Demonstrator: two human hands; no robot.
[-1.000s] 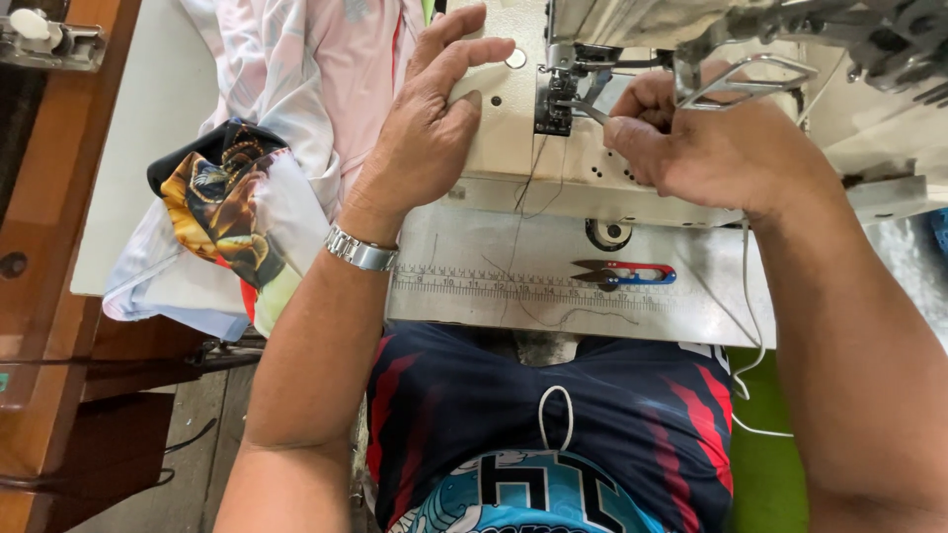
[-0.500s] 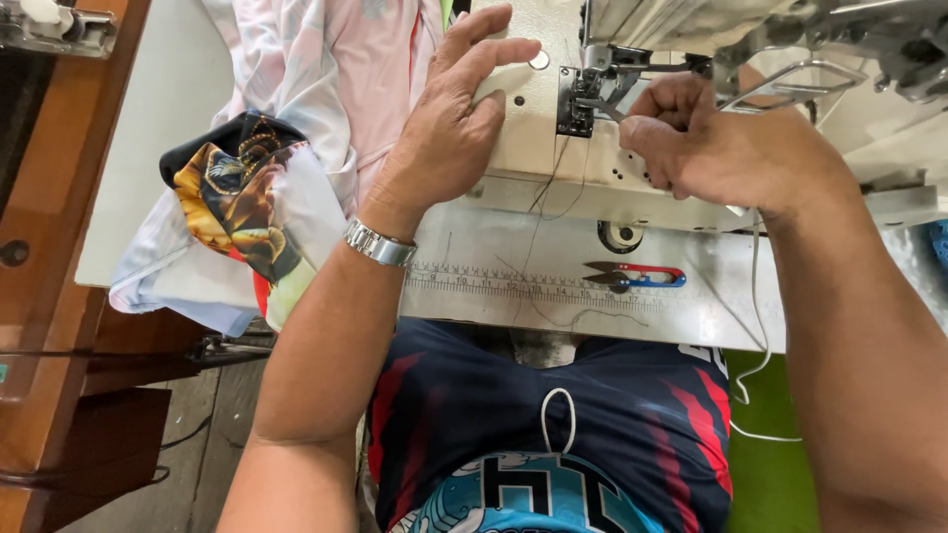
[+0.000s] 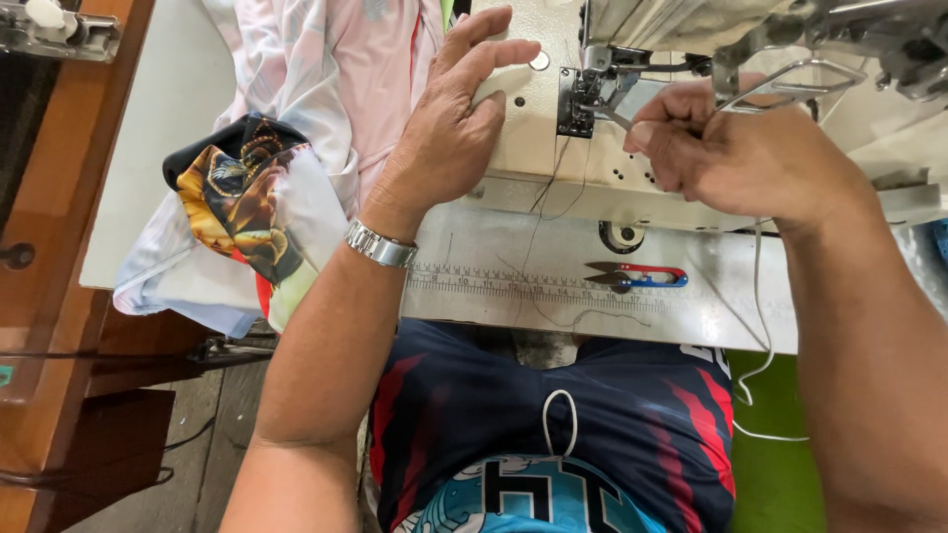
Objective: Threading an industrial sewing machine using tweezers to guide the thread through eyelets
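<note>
The left hand [image 3: 449, 128] lay flat, fingers spread, on the sewing machine [image 3: 553, 128] bed. The right hand [image 3: 731, 148] pinched something at the needle [image 3: 592, 94], too small to tell. One thread snip [image 3: 637, 276] lay near the surface's [image 3: 474, 266] front edge; one fabric pile [image 3: 286, 148] sat left.

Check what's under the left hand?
The left hand lies flat on the sewing machine bed, fingers spread beside the presser foot. Pink fabric lies just left of it. Whether any cloth or thread sits beneath the palm is hidden.
</note>
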